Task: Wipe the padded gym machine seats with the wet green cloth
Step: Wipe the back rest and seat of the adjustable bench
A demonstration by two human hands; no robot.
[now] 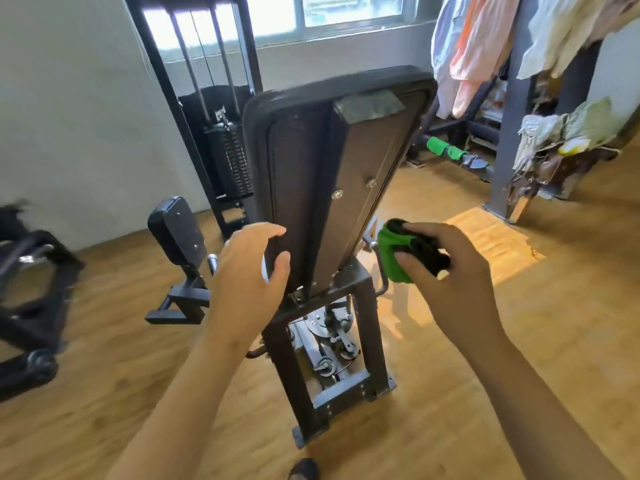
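Note:
A black padded backrest [298, 161] of a gym machine stands tilted in the middle of the head view, and I see its rear board and metal spine. My left hand [249, 271] curls round the pad's lower left edge, thumb on the rear face. At the pad's lower right, my right hand [446, 271] grips the bunched green cloth [391, 258], which wraps a black handle of the machine. A smaller black pad [176, 233] stands lower left.
The machine's steel base frame [367, 327] stands on a wooden floor. A weight stack tower [225, 161] rises behind by the wall. Another black machine [27, 306] sits at the far left. Clothes hang on a rack [512, 140] at the right.

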